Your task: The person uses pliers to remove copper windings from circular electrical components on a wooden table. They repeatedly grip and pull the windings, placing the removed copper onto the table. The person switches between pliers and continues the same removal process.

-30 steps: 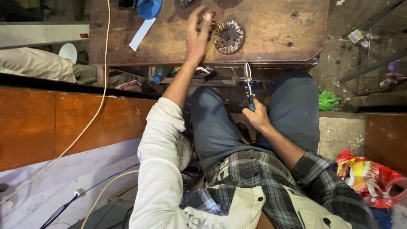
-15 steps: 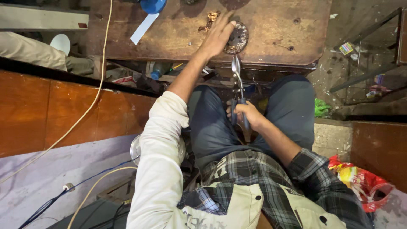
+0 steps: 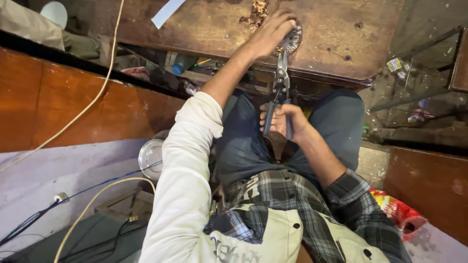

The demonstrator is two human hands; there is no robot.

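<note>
**Snips lined up on the round metal piece**

Left hand (image 3: 267, 35) is pressed down on a round toothed metal disc (image 3: 292, 40) at the near edge of the wooden counter (image 3: 204, 24), fingers clamped over it. Right hand (image 3: 283, 122) has its grip closed around the handles of the metal snips (image 3: 280, 83), blades pointing up right beside the disc. Looks like the lining-up stage; the cut would need that disc kept pinned steady.
</note>
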